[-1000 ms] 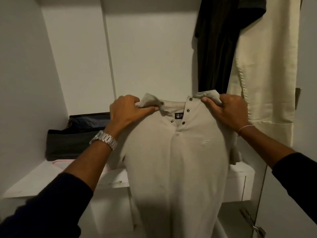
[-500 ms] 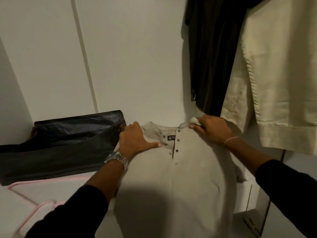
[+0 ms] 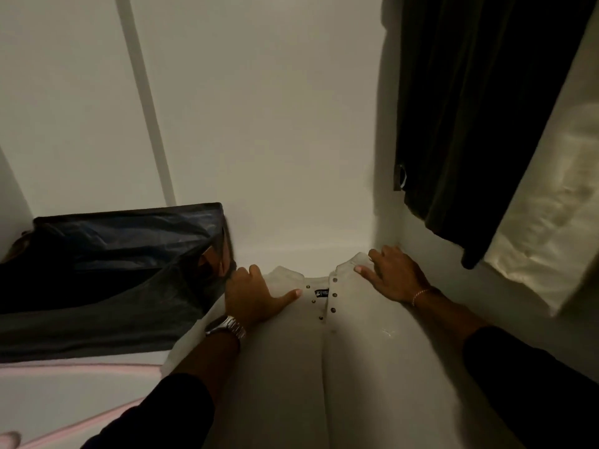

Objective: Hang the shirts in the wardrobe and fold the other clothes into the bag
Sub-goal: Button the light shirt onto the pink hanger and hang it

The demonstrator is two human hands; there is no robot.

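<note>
1. Beige henley shirt (image 3: 324, 367): lies face up on the white wardrobe shelf (image 3: 64, 393), just right of the dark bag (image 3: 107, 277); long axis runs from the collar at the back wall toward the viewer.
2. Left hand (image 3: 256, 298): fingers spread flat, pressing the shirt's shoulder on the bag side and touching the bag's edge.
3. Right hand (image 3: 393, 277): fingers extended, resting on the far shoulder; both hands equally near the collar.
4. Pink hanger (image 3: 81, 371): on the shelf in front of the bag, nearer the left hand.
</note>
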